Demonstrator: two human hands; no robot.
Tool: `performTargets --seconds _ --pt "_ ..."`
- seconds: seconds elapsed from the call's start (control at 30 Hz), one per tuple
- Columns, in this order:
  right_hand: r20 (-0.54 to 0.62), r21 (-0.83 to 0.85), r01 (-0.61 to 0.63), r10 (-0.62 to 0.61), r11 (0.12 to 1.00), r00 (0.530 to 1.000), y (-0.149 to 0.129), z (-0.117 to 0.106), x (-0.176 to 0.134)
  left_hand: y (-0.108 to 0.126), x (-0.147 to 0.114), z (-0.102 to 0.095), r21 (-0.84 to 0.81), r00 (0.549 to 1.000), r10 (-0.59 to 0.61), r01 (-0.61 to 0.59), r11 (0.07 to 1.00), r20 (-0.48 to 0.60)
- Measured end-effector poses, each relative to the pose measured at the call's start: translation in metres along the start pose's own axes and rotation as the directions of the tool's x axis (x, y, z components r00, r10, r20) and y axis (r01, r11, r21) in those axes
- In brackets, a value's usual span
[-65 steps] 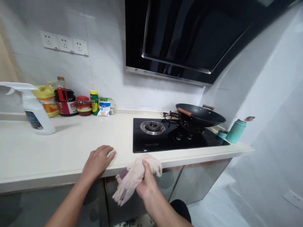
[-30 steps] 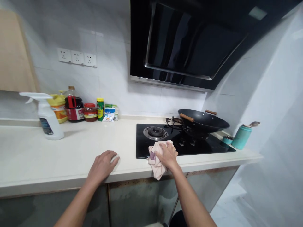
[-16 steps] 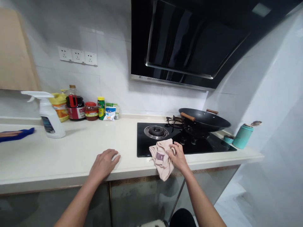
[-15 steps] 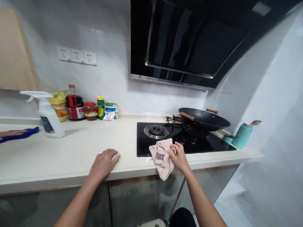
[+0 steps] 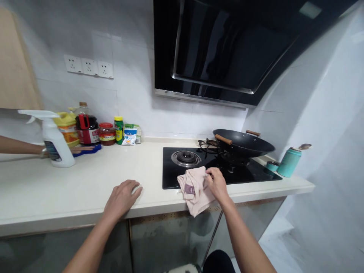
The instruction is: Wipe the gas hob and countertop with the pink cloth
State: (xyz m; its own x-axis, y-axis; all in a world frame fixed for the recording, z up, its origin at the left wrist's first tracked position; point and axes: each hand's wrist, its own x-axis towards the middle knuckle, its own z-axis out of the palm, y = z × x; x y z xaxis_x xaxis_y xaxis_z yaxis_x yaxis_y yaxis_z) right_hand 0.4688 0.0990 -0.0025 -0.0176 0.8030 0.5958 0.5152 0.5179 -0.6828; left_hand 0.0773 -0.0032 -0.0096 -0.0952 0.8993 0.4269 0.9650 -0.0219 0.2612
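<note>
A pale pink cloth (image 5: 196, 191) with a purple label lies across the front edge of the black cooktop (image 5: 170, 178), one corner hanging over the counter's edge. My right hand (image 5: 217, 184) pinches its right side between thumb and fingers. My left hand (image 5: 123, 197) rests on the white counter (image 5: 93, 182), left of the cooktop, thumb apart from the loosely bent fingers and nothing in it. Behind the cloth is the left burner (image 5: 185, 158). On the right burner sits a black wok (image 5: 247, 144) with wooden handles.
At left, another person's hand (image 5: 82, 149) presses a blue cloth (image 5: 95, 149) to the counter behind a white spray bottle (image 5: 58, 142). Seasoning jars (image 5: 107, 133) line the wall. A teal canister (image 5: 289, 162) stands right of the cooktop; a black range hood (image 5: 227, 49) hangs above.
My right fingers have closed on the pink cloth, whose right side is spread further right. The other person's hand and blue cloth have moved right, behind the spray bottle. My left hand stays put.
</note>
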Motion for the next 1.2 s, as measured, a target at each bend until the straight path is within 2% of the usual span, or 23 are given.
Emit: performTargets --seconds 0.1,0.2,0.33,0.47,0.63,0.7,0.83,0.93,1.0,1.07,1.13,1.2 --pt "0.173 -0.018 0.058 -0.054 0.998 0.983 -0.021 0.030 0.020 -0.001 0.000 0.000 0.008 1.000 -0.002 0.001 1.000 0.017" --pt "0.298 -0.071 0.058 -0.035 0.996 0.954 -0.031 0.050 0.037 -0.002 0.000 0.001 0.024 1.000 -0.003 0.003 1.000 0.021" --pt "0.358 -0.123 0.049 -0.002 0.991 0.934 -0.030 0.048 0.051 -0.006 0.001 0.004 0.024 1.000 0.004 -0.004 1.000 0.000" --pt "0.292 -0.095 0.047 -0.017 0.994 0.956 -0.023 0.017 0.045 -0.010 0.002 0.007 -0.001 1.000 0.003 -0.003 1.000 -0.001" --pt "0.181 -0.033 -0.040 0.045 0.999 0.982 0.002 -0.032 0.002 -0.012 0.004 0.008 0.002 1.000 -0.009 0.009 1.000 0.007" --pt "0.157 -0.068 -0.083 0.092 0.994 0.983 0.016 -0.047 -0.014 -0.011 0.004 0.008 0.005 1.000 -0.012 0.012 1.000 0.001" --pt "0.010 -0.301 -0.147 0.158 0.942 0.987 0.024 -0.060 -0.024 -0.011 0.004 0.007 0.009 1.000 -0.015 0.015 1.000 0.003" --pt "-0.032 -0.365 -0.056 0.047 0.929 0.998 0.009 -0.051 -0.014 -0.012 0.004 0.006 0.015 1.000 0.000 -0.001 1.000 0.001" --pt "0.053 -0.387 0.043 -0.024 0.921 0.998 -0.005 -0.035 -0.008 -0.013 0.005 0.005 0.017 1.000 0.001 -0.001 1.000 0.006" --pt "0.224 -0.438 0.104 -0.004 0.893 0.975 -0.017 -0.015 -0.007 -0.013 0.006 0.005 0.018 1.000 0.004 -0.004 1.000 0.016" --pt "0.403 -0.490 0.135 0.087 0.861 0.911 -0.026 0.005 -0.011 -0.013 0.006 0.005 0.018 1.000 0.013 -0.013 1.000 0.013" --pt "0.512 -0.514 0.136 0.176 0.847 0.841 -0.031 0.019 -0.015 -0.013 0.007 0.005 0.019 1.000 0.020 -0.020 1.000 0.001"
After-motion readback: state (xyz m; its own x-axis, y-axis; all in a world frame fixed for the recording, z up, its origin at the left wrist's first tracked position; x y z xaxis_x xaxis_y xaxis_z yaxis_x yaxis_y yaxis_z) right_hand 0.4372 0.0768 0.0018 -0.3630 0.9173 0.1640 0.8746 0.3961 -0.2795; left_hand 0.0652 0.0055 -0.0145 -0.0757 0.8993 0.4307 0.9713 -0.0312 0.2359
